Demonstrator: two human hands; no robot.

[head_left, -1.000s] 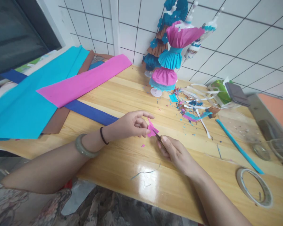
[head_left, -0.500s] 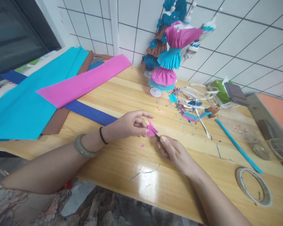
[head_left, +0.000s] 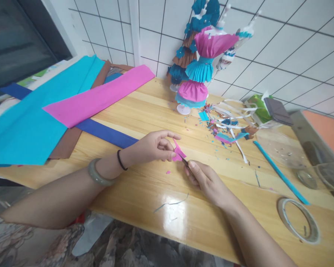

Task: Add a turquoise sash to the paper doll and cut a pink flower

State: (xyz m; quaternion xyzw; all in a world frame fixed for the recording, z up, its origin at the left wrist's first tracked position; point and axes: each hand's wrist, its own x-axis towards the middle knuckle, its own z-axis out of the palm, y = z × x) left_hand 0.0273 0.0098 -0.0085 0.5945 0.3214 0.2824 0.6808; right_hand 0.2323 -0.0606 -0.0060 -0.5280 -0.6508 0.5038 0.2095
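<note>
Between thumb and fingers, my left hand (head_left: 160, 146) pinches a small piece of pink paper (head_left: 179, 152) above the table. My right hand (head_left: 202, 180) is closed on a small dark pair of scissors (head_left: 186, 162), most of it covered by my fingers. Its tip meets the lower edge of the pink piece. A tiny pink scrap (head_left: 168, 172) lies on the wood below my left hand. Behind stands a tiered figure of pink and turquoise pleated paper (head_left: 196, 91) on a white base.
Sheets of turquoise paper (head_left: 41, 111) and pink paper (head_left: 105, 94) lie at left. Paper scraps and white strips (head_left: 236, 111) are heaped at back right. A turquoise strip (head_left: 281, 172) and a tape roll (head_left: 282, 226) lie at right. A tiled wall (head_left: 292, 40) borders the back.
Almost nothing differs. Both hands keep their places around the pink piece, and the scissors have shifted only very slightly toward the left.
</note>
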